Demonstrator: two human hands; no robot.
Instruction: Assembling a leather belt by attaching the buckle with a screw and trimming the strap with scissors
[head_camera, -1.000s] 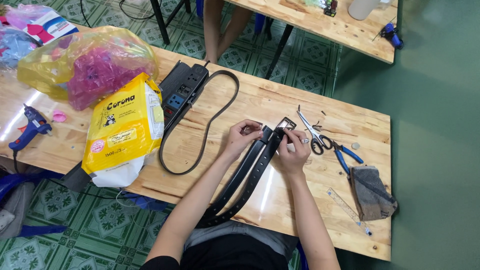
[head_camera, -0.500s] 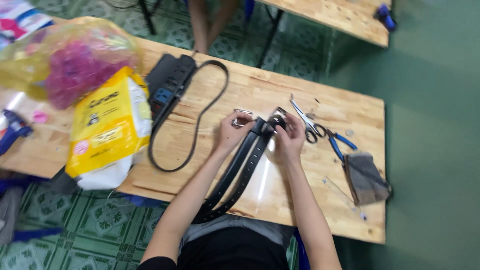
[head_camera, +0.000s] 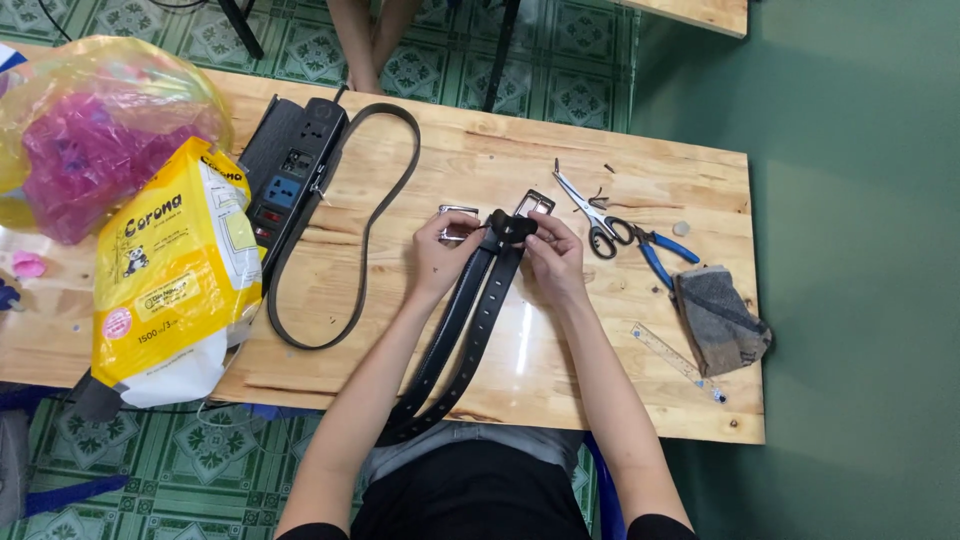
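A black leather belt (head_camera: 470, 320) lies doubled on the wooden table (head_camera: 560, 370), its two straps running from the table's near edge up to my hands. My left hand (head_camera: 442, 252) pinches the left strap near its end, beside a small silver buckle (head_camera: 457, 212). My right hand (head_camera: 553, 258) grips the folded belt end just below a second metal buckle (head_camera: 534, 204). Both hands hold the belt close together at its top.
A second black belt (head_camera: 372, 215) loops across the table by a black power strip (head_camera: 290, 175). Scissors (head_camera: 590, 215), blue-handled pliers (head_camera: 662, 252), a clear ruler (head_camera: 675, 358) and a folded grey cloth (head_camera: 718, 318) lie right. A yellow bag (head_camera: 175, 270) and a plastic bag of pink pieces (head_camera: 95, 140) sit left. Another person's legs (head_camera: 362, 40) stand beyond.
The camera view has shifted, so the table sits further left and lower in frame. My hands stay on the belt end, with the fingers closed in tighter on the fold.
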